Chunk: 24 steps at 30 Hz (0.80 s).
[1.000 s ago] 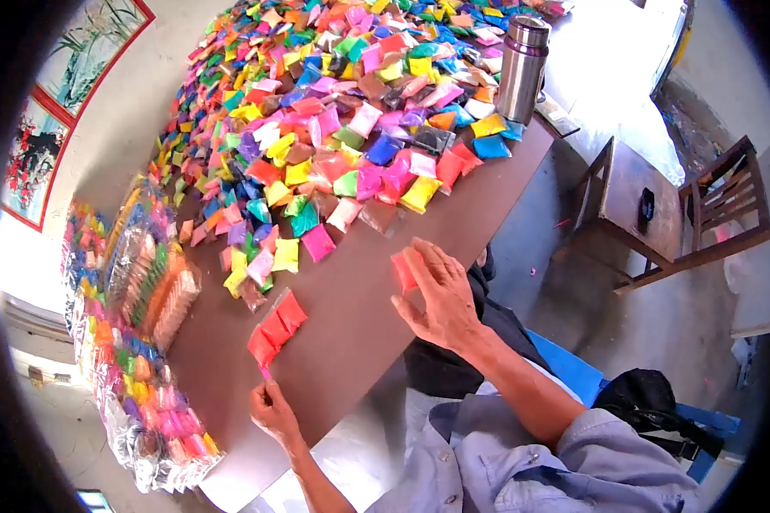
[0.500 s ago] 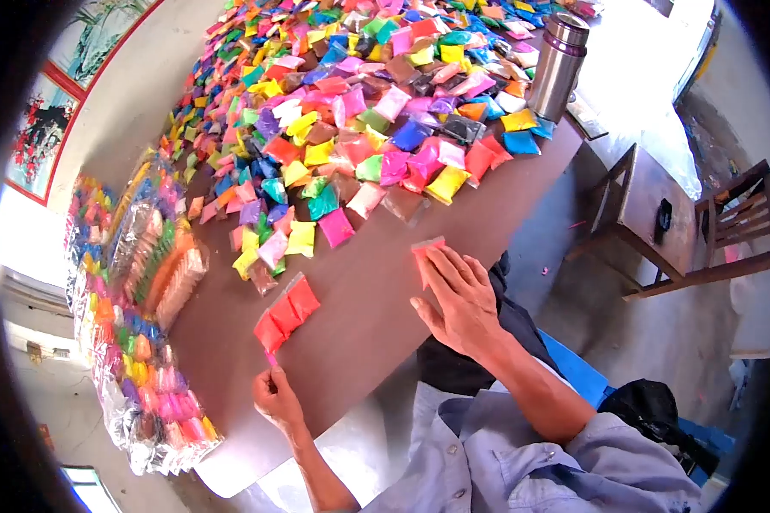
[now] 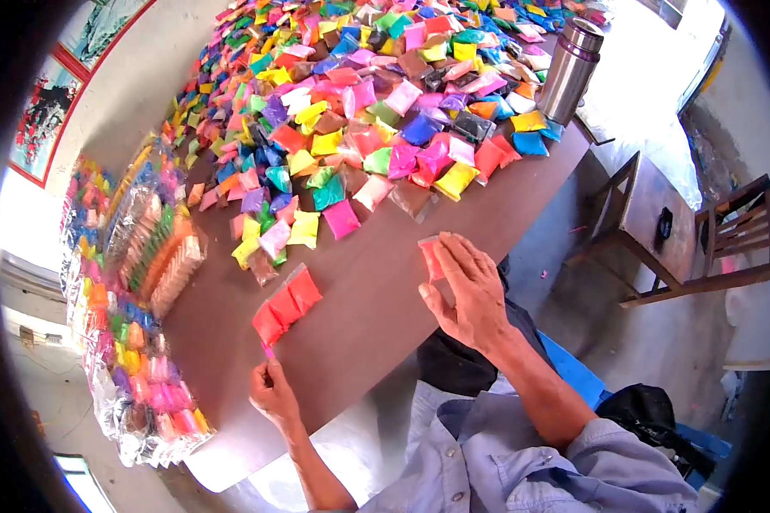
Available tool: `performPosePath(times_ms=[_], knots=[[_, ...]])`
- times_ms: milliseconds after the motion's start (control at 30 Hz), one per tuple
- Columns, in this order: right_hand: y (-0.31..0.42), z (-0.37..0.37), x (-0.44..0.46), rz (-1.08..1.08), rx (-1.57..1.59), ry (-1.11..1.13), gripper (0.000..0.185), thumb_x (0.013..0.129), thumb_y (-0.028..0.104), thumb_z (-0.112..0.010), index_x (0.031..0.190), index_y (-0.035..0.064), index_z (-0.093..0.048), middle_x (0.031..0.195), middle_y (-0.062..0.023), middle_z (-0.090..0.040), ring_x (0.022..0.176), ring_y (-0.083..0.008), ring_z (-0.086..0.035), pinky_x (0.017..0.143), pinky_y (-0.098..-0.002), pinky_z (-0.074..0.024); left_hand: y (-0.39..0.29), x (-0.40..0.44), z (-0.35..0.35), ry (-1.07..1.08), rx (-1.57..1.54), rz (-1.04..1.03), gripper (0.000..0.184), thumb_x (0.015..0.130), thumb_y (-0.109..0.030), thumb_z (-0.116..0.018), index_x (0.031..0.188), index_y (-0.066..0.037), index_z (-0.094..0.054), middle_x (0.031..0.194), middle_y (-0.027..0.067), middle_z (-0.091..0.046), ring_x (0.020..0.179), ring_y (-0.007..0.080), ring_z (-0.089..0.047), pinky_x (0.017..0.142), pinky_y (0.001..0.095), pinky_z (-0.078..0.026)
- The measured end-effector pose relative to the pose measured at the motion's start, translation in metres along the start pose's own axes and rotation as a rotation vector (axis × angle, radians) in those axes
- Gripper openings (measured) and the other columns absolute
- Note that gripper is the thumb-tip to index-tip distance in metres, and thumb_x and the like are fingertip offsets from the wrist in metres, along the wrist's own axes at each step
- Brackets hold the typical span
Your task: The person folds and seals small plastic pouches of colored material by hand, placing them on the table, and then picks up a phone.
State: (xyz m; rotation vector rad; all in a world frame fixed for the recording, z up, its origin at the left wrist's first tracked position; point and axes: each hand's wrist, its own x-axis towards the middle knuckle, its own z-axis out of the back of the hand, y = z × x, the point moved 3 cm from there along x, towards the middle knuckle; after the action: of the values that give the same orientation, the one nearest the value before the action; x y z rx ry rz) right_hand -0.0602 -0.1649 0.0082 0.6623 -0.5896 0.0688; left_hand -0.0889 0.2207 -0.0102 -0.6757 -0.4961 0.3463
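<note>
Around ten o'clock in the view, red-framed pictures [image 3: 56, 111] hang on a pale wall. At nine o'clock, clear bags of colourful packets [image 3: 137, 342] line the left side of the brown worktop [image 3: 359, 291]; one bag [image 3: 167, 265] has its contents in neat rows of green, orange and pale pink. At seven o'clock the left hand [image 3: 275, 395] has its grip clenched, thumb against fingers, on a narrow pink piece [image 3: 269, 350]. The piece points towards one o'clock and meets the lower end of a row of three red packets [image 3: 287, 305], which lies on the worktop at eight o'clock, the packets side by side and slanting up to the right. Towards twelve o'clock spreads a big heap of small packets [image 3: 359, 120] in many colours, its near edge just above the row. At four o'clock the right hand [image 3: 470, 295] rests its extended fingers over a single red packet [image 3: 432, 258], near the front edge of the worktop; its grip is released, with the thumb standing apart. Between one and two o'clock a steel flask [image 3: 571, 73] leans in the view beside the heap. At three o'clock, beyond the worktop, a small wooden table [image 3: 654, 192] bears a black object [image 3: 664, 224], with a slatted wooden chair [image 3: 740, 231] next to it.
</note>
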Motion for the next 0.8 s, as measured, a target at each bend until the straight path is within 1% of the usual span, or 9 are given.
performPosePath(times_ms=[67, 167, 233, 267, 367, 500, 667, 800], knots=[[0.004, -0.003, -0.003, 0.063, -0.092, 0.101, 0.062, 0.091, 0.028, -0.076, 0.142, -0.0008, -0.057, 0.144, -0.0209, -0.058, 0.136, -0.0358, -0.054, 0.114, -0.0479, -0.0392, 0.001, 0.001, -0.001, -0.015, -0.009, -0.003, 0.021, 0.097, -0.019, -0.071, 0.090, 0.000, -0.070, 0.072, 0.0031, -0.064, 0.065, 0.0105, -0.056, 0.061, 0.0306, -0.048], [-0.001, -0.005, -0.004, 0.058, -0.081, 0.095, 0.062, 0.090, 0.027, -0.076, 0.142, -0.0001, -0.057, 0.144, -0.0184, -0.058, 0.135, -0.0350, -0.054, 0.114, -0.0475, -0.0393, 0.006, 0.002, 0.000, -0.005, -0.006, 0.032, 0.020, 0.097, -0.019, -0.071, 0.090, 0.000, -0.070, 0.071, 0.0022, -0.063, 0.064, 0.0097, -0.055, 0.060, 0.0295, -0.047], [-0.002, -0.006, 0.003, 0.058, -0.074, 0.105, 0.062, 0.090, 0.027, -0.077, 0.142, -0.0001, -0.057, 0.144, -0.0172, -0.058, 0.135, -0.0343, -0.055, 0.113, -0.0474, -0.0397, 0.014, 0.004, 0.000, 0.032, -0.031, 0.117, 0.021, 0.097, -0.019, -0.072, 0.089, 0.000, -0.070, 0.071, 0.0014, -0.063, 0.063, 0.0089, -0.053, 0.060, 0.0283, -0.046], [-0.002, -0.005, 0.006, 0.059, -0.066, 0.112, 0.062, 0.089, 0.026, -0.077, 0.142, -0.0001, -0.058, 0.144, -0.0160, -0.059, 0.134, -0.0337, -0.055, 0.113, -0.0472, -0.0402, 0.013, 0.003, -0.001, 0.033, -0.031, 0.121, 0.021, 0.097, -0.019, -0.072, 0.089, 0.000, -0.070, 0.071, 0.0014, -0.063, 0.063, 0.0089, -0.053, 0.060, 0.0283, -0.046], [0.005, -0.003, 0.001, 0.078, -0.115, 0.086, 0.059, 0.088, 0.025, -0.077, 0.139, 0.0003, -0.061, 0.143, -0.0153, -0.060, 0.133, -0.0323, -0.056, 0.111, -0.0471, -0.0410, 0.005, 0.005, 0.000, -0.009, -0.050, 0.076, 0.021, 0.097, -0.019, -0.071, 0.088, 0.000, -0.069, 0.071, 0.0009, -0.062, 0.063, 0.0088, -0.053, 0.060, 0.0280, -0.045], [0.003, -0.003, -0.002, 0.099, -0.124, 0.059, 0.057, 0.086, 0.023, -0.079, 0.136, 0.0013, -0.063, 0.142, -0.0152, -0.060, 0.131, -0.0323, -0.057, 0.111, -0.0472, -0.0417, -0.003, 0.005, -0.001, -0.031, -0.028, 0.041, 0.021, 0.097, -0.018, -0.071, 0.088, 0.000, -0.068, 0.072, 0.0017, -0.063, 0.065, 0.0095, -0.054, 0.061, 0.0286, -0.047], [0.004, 0.001, 0.004, 0.046, -0.013, 0.052, 0.060, 0.082, 0.019, -0.082, 0.135, 0.0026, -0.062, 0.141, -0.0151, -0.061, 0.130, -0.0332, -0.058, 0.110, -0.0470, -0.0428, -0.010, 0.002, 0.000, -0.079, 0.001, -0.022, 0.021, 0.097, -0.018, -0.072, 0.087, 0.001, -0.068, 0.073, 0.0025, -0.065, 0.066, 0.0110, -0.057, 0.063, 0.0296, -0.050], [0.002, 0.006, 0.003, 0.011, 0.019, 0.016, 0.059, 0.082, 0.019, -0.081, 0.135, 0.0025, -0.061, 0.140, -0.0155, -0.060, 0.128, -0.0338, -0.058, 0.109, -0.0466, -0.0432, -0.014, 0.002, 0.001, -0.067, 0.018, -0.070, 0.019, 0.097, -0.016, -0.071, 0.088, 0.001, -0.068, 0.075, 0.0036, -0.066, 0.067, 0.0122, -0.059, 0.064, 0.0302, -0.051]])
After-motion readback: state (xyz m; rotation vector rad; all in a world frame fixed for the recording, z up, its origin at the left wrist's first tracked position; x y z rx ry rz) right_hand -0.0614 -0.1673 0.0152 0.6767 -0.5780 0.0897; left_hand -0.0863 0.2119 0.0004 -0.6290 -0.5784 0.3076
